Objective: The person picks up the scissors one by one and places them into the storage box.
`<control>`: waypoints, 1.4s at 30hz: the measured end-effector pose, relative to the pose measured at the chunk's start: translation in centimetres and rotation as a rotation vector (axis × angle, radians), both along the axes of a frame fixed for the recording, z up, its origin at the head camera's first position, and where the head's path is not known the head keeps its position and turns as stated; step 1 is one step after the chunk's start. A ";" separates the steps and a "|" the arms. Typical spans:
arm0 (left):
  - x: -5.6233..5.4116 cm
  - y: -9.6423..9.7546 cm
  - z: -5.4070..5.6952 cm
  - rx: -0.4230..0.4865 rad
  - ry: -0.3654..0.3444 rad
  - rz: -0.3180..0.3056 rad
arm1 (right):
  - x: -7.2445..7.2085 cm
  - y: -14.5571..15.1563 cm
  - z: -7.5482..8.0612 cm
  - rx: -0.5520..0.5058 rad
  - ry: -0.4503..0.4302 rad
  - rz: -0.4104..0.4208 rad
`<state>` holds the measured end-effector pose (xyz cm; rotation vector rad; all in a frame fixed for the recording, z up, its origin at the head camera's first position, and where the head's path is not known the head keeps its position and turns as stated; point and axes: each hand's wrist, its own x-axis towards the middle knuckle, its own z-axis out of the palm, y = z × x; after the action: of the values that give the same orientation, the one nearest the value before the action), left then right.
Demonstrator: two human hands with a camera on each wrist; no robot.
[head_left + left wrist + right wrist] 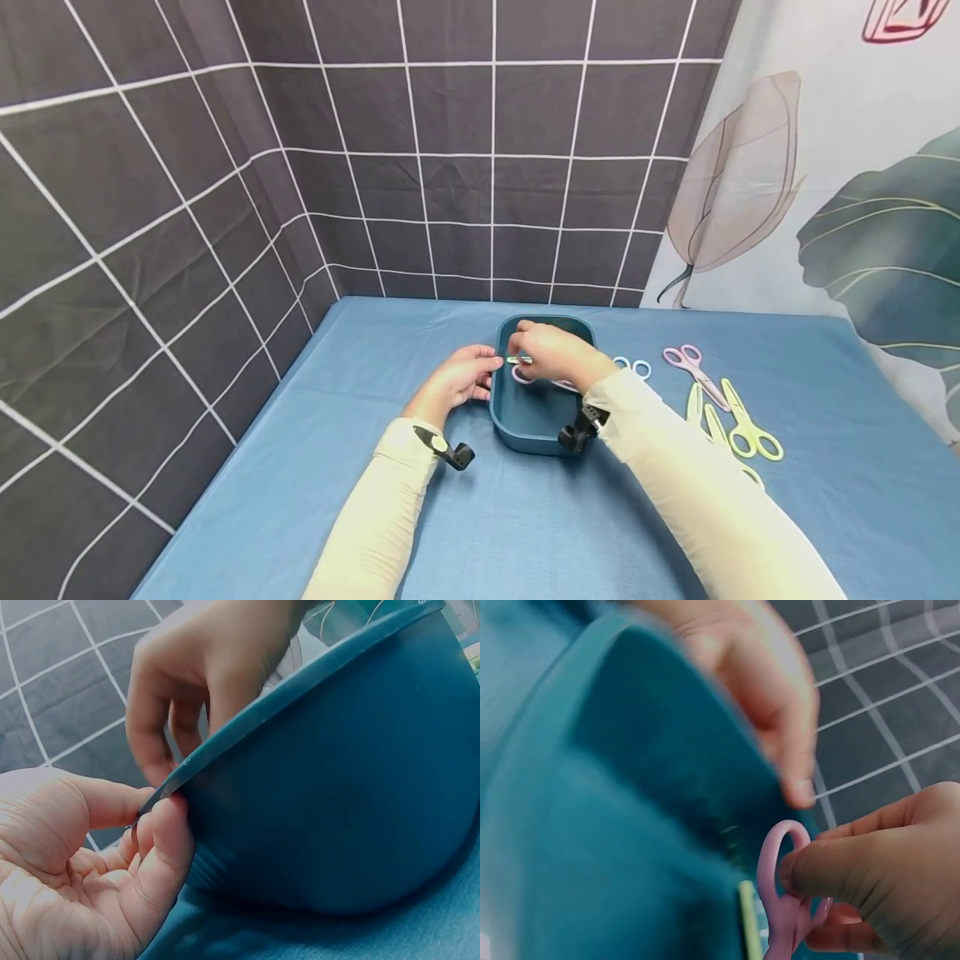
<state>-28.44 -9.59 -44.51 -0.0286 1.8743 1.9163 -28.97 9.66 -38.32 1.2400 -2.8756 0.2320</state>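
Observation:
A deep blue plastic bin [525,440] stands on the blue cloth in front of me. My left hand [463,373] pinches its left rim, thumb on top and fingers against the outer wall [337,780] in the left wrist view. Reaching into the bin, my right hand [557,352] holds pink scissors [782,924] by the handle loops. The blades are out of sight in the right wrist view. Close beside them in the bin is a yellow-green strip [748,919], only partly visible.
Right of the bin lie light blue scissors [641,368], partly hidden by my right arm. Farther right are another pair of pink scissors [693,367] and several yellow-green scissors [742,421]. A dark gridded cloth wall [450,183] closes off the back and left.

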 end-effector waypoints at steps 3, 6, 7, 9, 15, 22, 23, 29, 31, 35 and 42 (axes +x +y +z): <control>0.0 0.0 0.0 0.006 0.000 -0.002 | -0.2 -0.8 -1.0 0.040 -0.017 0.032; 0.0 -0.1 0.0 0.012 -0.007 -0.005 | -0.5 -1.4 -1.8 0.055 -0.047 0.043; 0.0 -0.1 -0.1 0.016 -0.011 -0.004 | -0.6 -1.5 -2.1 0.053 -0.069 0.035; 0.0 -0.1 -0.2 0.018 -0.009 -0.005 | -0.8 -1.6 -2.5 0.030 -0.124 0.000; -0.3 0.0 -0.1 0.018 0.010 0.001 | -1.0 -1.4 -3.5 -0.087 -0.194 -0.069; -0.1 -0.1 0.1 0.005 -0.014 0.000 | -0.8 -1.4 -4.2 -0.097 -0.122 -0.128; -0.1 -0.1 0.1 0.006 -0.017 0.001 | -0.8 -1.4 -4.2 -0.096 -0.118 -0.134; 0.1 -0.1 0.1 0.003 -0.014 0.000 | -0.5 -1.4 -4.0 -0.100 -0.119 -0.135; 0.0 -0.1 0.1 0.001 -0.018 0.002 | -0.5 -1.4 -4.0 -0.103 -0.116 -0.133; 0.1 -0.1 0.2 -0.006 -0.015 0.008 | -0.3 -1.4 -3.9 -0.105 -0.105 -0.122; 0.0 -0.1 0.2 -0.003 -0.009 0.005 | -0.7 -1.3 -4.1 -0.096 -0.103 -0.141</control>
<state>-28.40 -9.64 -44.36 -0.0432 1.8730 1.9138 -29.62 8.31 -42.42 1.0343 -2.9813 0.4378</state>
